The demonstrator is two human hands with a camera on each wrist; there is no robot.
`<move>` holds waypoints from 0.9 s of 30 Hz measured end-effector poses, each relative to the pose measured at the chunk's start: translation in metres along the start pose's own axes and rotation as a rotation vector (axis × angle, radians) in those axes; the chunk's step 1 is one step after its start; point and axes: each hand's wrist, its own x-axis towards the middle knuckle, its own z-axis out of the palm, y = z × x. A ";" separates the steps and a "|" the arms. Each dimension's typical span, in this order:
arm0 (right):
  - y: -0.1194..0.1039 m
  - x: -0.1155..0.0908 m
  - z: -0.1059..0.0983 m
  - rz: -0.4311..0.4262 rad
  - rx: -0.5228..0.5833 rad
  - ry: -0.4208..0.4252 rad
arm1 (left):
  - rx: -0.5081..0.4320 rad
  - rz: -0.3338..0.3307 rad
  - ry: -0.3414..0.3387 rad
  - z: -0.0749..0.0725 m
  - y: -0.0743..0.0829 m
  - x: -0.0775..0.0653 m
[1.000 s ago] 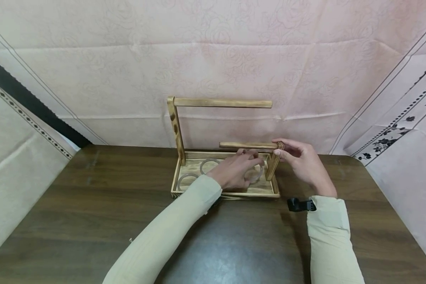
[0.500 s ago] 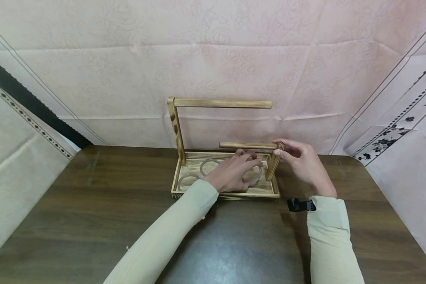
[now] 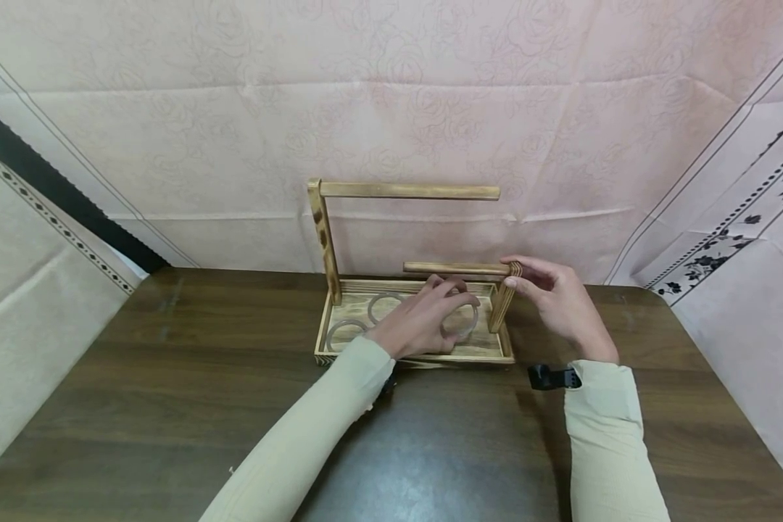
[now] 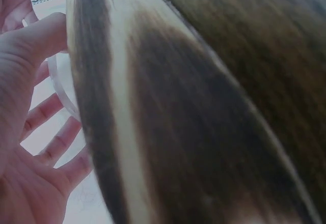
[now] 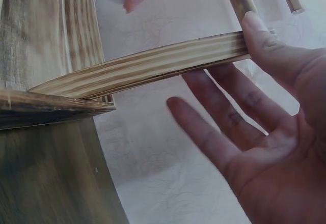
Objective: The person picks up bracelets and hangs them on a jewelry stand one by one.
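A wooden display stand has a shallow tray, a tall post with a long bar and a short post with a shorter bar. My left hand reaches over the tray and holds a clear bangle between thumb and fingers, below the shorter bar. In the left wrist view the tray's side hides part of this bangle. My right hand pinches the top of the short post, the thumb on its near face and the other fingers spread behind.
Two more clear bangles lie in the tray's left part, a front bangle and a back bangle. The stand is near the back edge of a brown wooden table. A pale patterned cloth hangs behind.
My left hand has shifted slightly left over the tray, and the bangle in it has moved left too. The right hand stays on the short post.
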 end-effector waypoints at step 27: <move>0.007 0.002 0.005 -0.024 0.016 0.067 | -0.025 0.047 0.124 -0.002 0.003 -0.022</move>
